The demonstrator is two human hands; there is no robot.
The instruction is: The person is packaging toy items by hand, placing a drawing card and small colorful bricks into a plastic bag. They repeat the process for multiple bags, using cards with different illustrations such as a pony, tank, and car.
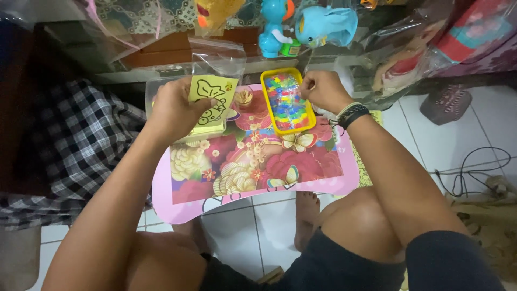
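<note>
so here's where things stand. the left hand is pinching a small yellow card with a black line drawing, thumb across its lower part, holding it up over a stack of more yellow cards lying at the back left of the pink surface with the flower and butterfly print. a clear plastic bag stands just behind the card, and i can't tell whether the fingers touch it.

the right hand is curled nearly closed at the far right corner of the yellow rectangular tray full of small multicoloured plastic bits. the fingertips look pressed together like they're pinching something, but whatever it is, it's too small to make out.

progress-wise, my read is it's pretty early or mid-way: the tray looks full, the stack has a fair few cards, and just one card is up in the hand. a small round gold-coloured thing sits between the card and the tray, untouched.
</note>
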